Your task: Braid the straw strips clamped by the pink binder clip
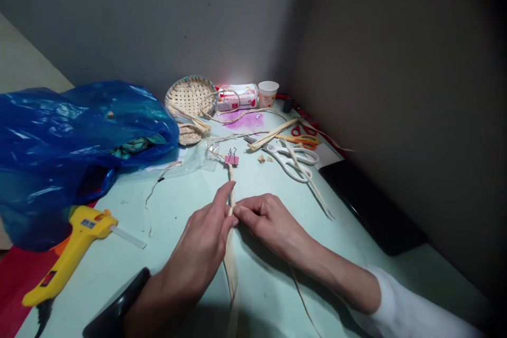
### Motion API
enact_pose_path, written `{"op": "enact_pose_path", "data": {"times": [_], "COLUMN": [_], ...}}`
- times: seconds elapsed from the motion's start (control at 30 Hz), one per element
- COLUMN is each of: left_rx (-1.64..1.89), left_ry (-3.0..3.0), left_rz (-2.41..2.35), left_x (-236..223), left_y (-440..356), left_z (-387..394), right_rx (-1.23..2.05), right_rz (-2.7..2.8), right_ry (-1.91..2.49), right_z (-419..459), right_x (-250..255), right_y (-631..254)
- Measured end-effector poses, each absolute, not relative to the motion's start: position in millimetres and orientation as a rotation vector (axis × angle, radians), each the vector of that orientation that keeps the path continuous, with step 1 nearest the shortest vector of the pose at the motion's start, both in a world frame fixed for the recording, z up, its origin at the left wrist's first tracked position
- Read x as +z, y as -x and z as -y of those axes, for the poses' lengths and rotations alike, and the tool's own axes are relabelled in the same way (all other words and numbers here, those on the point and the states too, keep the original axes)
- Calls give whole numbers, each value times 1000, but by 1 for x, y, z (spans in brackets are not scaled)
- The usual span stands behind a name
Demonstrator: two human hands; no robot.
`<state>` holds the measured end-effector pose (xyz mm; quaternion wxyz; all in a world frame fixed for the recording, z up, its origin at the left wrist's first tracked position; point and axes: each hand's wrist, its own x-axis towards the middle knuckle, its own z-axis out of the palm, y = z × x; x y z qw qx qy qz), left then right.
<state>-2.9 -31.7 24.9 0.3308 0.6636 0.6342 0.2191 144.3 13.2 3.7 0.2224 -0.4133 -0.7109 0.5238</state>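
A pale braid of dried plant strips [232,175] runs down the middle of the table toward me, its far end held in a pink binder clip [232,159]. My left hand [206,237] grips the braid from the left, thumb and fingers closed around it. From the right, my right hand [265,216] pinches the same spot between thumb and fingertips. Below the hands, a wide loose strip [231,269] hangs toward the near edge. Another thin strip [303,296] trails out under my right wrist. The fingertips partly hide the crossing of the strips.
White-handled scissors [293,161] lie right of the clip, near orange-handled scissors [303,141]. A yellow glue gun [71,253] and a blue plastic bag [87,137] are at left. Behind stand a woven basket [191,96] and a paper cup [268,95]. A black flat object [368,203] lies right.
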Motion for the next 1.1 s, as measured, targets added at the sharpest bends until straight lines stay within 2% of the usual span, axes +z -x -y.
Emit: {"op": "enact_pose_path", "data": {"times": [0.13, 0.47, 0.7, 0.93, 1.03, 1.1], "left_rx": [558, 528, 642, 643, 591, 717], "left_ry": [-1733, -1730, -1483, -1858, -2045, -2052], "left_rz": [-1708, -1841, -1748, -1845, -1798, -1800], "left_x": [23, 29, 20, 2, 9, 20], "left_y": [3, 12, 5, -12, -13, -8], "left_z": [31, 37, 53, 58, 61, 59], "right_rx": [1302, 1269, 1552, 1994, 2007, 1943], "right_rz": [2005, 2008, 1788, 1286, 1211, 1277], "right_ry": [1204, 1185, 1025, 845, 909, 975], "right_z": [-11, -10, -13, -9, -7, -7], "right_x": [3, 5, 1, 1, 3, 3], "right_y": [-142, -144, -145, -143, -143, -144]}}
